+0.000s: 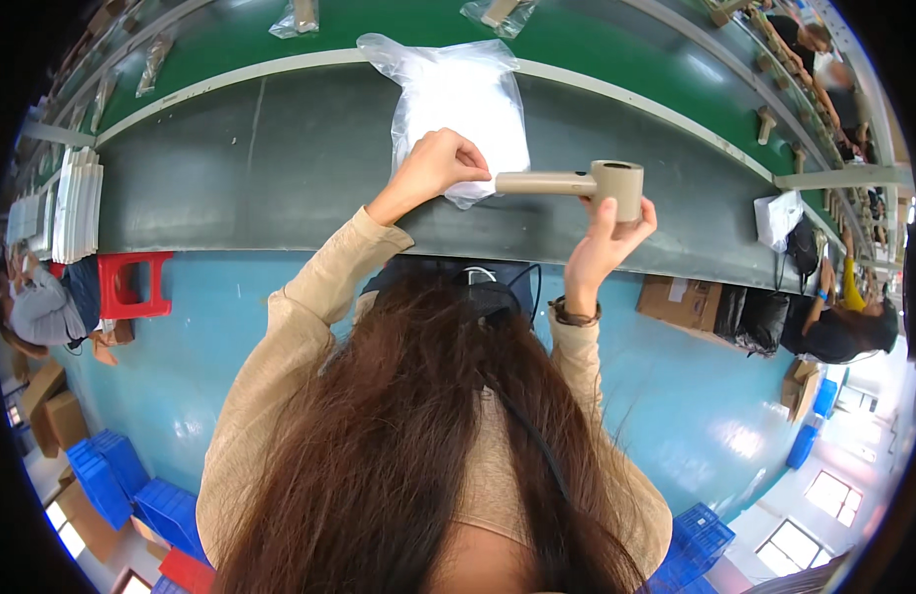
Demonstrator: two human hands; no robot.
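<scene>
A beige-gold hair dryer [547, 183] is held level above the workbench, its round head to the right and its handle pointing left. My right hand [609, 243] grips the head from below, fingers wrapped round it. At the tip of the handle is my left hand [443, 163], its thumb and fingers pinched together; whether they grip the handle end or something tiny is too small to tell. Under and behind my left hand lies a stack of clear-white plastic bags [468, 99] on the dark bench.
The grey-green workbench [280, 168] runs across in front of me, with a green conveyor belt [399, 20] behind it carrying bagged items [298, 18]. White flat cartons [78, 203] stand at the left, near a red stool [136, 287]. Other people sit at both sides.
</scene>
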